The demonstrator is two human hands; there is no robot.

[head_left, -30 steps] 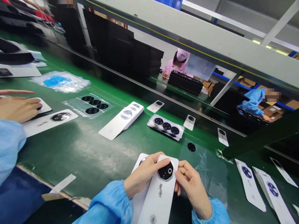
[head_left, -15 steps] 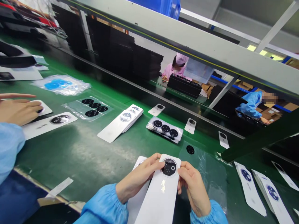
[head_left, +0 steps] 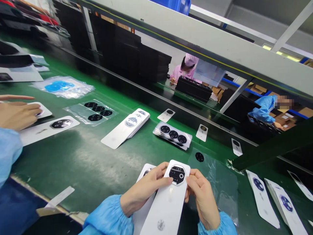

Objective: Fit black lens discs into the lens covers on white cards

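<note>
I hold a long white card [head_left: 166, 205] with both hands above the green belt's near edge. A black octagonal sticker [head_left: 177, 174] sits at its top end. My left hand [head_left: 143, 191] grips the card's left edge, thumb beside the sticker. My right hand [head_left: 202, 199] pinches the right edge next to the sticker. Another white card [head_left: 144, 173] lies underneath, mostly hidden. A clear film [head_left: 217, 182] with one black sticker [head_left: 199, 157] lies just beyond my right hand.
A stack of white cards [head_left: 126, 128] and sheets of black stickers [head_left: 173, 134] lie mid-belt. A co-worker's hand [head_left: 17, 112] rests on cards at the left. More cards [head_left: 262, 197] lie at the right. A metal rail [head_left: 195, 42] crosses overhead.
The card has tilted slightly and my thumbs have shifted around the black sticker. The co-worker's hand has barely moved.
</note>
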